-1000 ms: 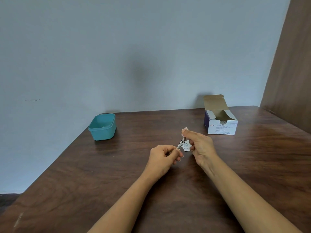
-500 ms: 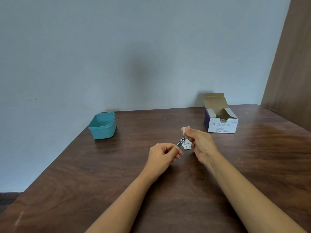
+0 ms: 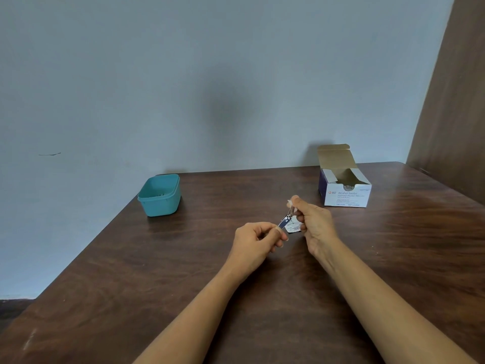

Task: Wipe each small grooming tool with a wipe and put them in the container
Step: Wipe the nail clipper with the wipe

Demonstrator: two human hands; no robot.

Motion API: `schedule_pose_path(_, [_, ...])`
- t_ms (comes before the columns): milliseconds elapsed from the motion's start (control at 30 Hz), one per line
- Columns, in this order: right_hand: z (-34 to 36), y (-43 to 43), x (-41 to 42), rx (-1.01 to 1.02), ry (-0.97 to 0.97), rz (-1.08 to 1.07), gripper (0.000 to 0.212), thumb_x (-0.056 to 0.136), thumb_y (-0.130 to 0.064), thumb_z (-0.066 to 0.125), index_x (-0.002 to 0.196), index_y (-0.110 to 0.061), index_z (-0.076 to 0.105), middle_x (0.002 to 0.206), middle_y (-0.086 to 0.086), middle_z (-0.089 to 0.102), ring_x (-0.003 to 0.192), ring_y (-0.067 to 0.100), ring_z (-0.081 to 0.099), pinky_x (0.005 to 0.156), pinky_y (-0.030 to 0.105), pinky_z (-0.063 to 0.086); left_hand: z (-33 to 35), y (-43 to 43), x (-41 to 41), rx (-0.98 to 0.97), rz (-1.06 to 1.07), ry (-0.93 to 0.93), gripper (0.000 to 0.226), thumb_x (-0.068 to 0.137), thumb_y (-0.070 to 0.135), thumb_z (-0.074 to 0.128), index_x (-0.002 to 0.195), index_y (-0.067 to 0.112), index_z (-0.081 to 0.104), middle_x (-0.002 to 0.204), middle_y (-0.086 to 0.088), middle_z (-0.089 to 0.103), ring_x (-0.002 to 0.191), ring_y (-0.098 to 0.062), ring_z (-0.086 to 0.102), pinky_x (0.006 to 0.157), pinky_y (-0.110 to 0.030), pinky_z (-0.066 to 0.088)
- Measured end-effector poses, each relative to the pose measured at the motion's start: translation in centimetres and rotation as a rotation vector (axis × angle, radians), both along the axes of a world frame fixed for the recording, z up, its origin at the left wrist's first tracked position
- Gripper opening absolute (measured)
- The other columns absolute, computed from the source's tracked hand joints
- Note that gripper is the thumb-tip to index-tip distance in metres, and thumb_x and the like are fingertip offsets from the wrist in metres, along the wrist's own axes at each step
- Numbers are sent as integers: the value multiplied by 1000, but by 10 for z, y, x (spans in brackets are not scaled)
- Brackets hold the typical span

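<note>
Open white box (image 3: 346, 198) printed "BD Alcohol Swabs" just beyond the right fingers, left hand (image 3: 256, 241) pinching a small nail clipper (image 3: 284, 222), right hand (image 3: 316, 224) pinching a wipe (image 3: 290, 203) on its tip, teal container (image 3: 160, 206) well left of the fingers, dark wooden table (image 3: 183, 271), pale blue wall (image 3: 210, 74).

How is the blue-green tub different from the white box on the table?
The tub is plain teal; the box is white with a purple side and printed words. The tub has rounded corners and no lid in view; the box has sharp corners and a flap standing up behind. The tub sits at the left edge of the table, the box toward the right. Both are open on top.
</note>
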State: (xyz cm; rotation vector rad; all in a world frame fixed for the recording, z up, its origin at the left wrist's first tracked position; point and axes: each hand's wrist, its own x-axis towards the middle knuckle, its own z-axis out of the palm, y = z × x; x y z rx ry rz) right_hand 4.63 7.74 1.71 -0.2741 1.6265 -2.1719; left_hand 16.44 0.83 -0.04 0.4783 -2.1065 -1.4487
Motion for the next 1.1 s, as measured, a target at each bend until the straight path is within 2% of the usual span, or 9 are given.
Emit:
schedule_pose_path(67, [0,0,-1,10,6,-7,30,86,-18,67,58,-13,61,56,-4,53,54,6,40,50,18,32,1,0,0,0,-10,5,24,90,11,55,75,13,74,63,3,63,56,-3,51,55,-13,41])
schedule_pose_path(200, [-1,1,-3,42,26,22,24,89,-21,64,72,-5,67,58,-4,50,52,5,40,46,16,33,1,0,0,6,-2,17,24,90,11,55,75,12,74,62,4,62,55,-3,51,55,-12,41])
schedule_pose_path(333, [-6,-2,-8,37,26,73,35,91,-30,62,87,3,70,60,-4,48,55,7,38,53,22,28,0,-2,0,4,28,17,24,89,13,56,74,15,74,61,5,63,54,-3,51,56,-13,42])
schedule_pose_path(500, [-3,-1,-10,-67,-82,121,24,87,-30,67,70,-13,63,59,-5,49,51,6,39,50,21,26,0,-3,1,33,12,18,24,90,13,55,75,14,74,63,6,63,55,-3,51,56,-14,42])
schedule_pose_path(633, [-1,2,-10,-176,-220,206,19,87,-32,65,79,-15,65,59,-7,51,47,3,39,48,19,25,1,-3,1,72,-45,38,25,95,14,53,81,11,73,65,6,61,55,-4,48,54,-14,39])
schedule_pose_path(733, [-1,2,-8,-187,-281,236,19,87,-34,65,76,-18,63,62,-6,52,49,4,40,48,19,26,4,-2,3,158,-108,80,26,98,17,51,81,14,70,67,8,61,55,-3,45,51,-13,37])
schedule_pose_path(900, [-4,0,-4,-57,-194,316,21,83,-36,68,74,-18,63,64,-6,54,54,6,44,54,20,30,9,-1,5,312,-154,109,28,99,19,48,81,15,69,67,8,59,54,-2,44,51,-14,36])
schedule_pose_path(1000, [-2,0,1,-32,-115,387,23,71,-38,72,73,-16,65,62,-5,56,57,7,46,55,21,33,12,-1,5,397,-160,121,28,98,17,47,80,13,67,64,6,57,53,-2,43,52,-15,35])
schedule_pose_path(1100, [1,2,5,-58,-60,425,16,77,-31,70,71,-17,70,60,-6,60,58,7,46,58,21,34,13,-2,6,446,-151,111,29,98,17,47,78,12,66,61,6,56,52,-3,42,50,-15,35])
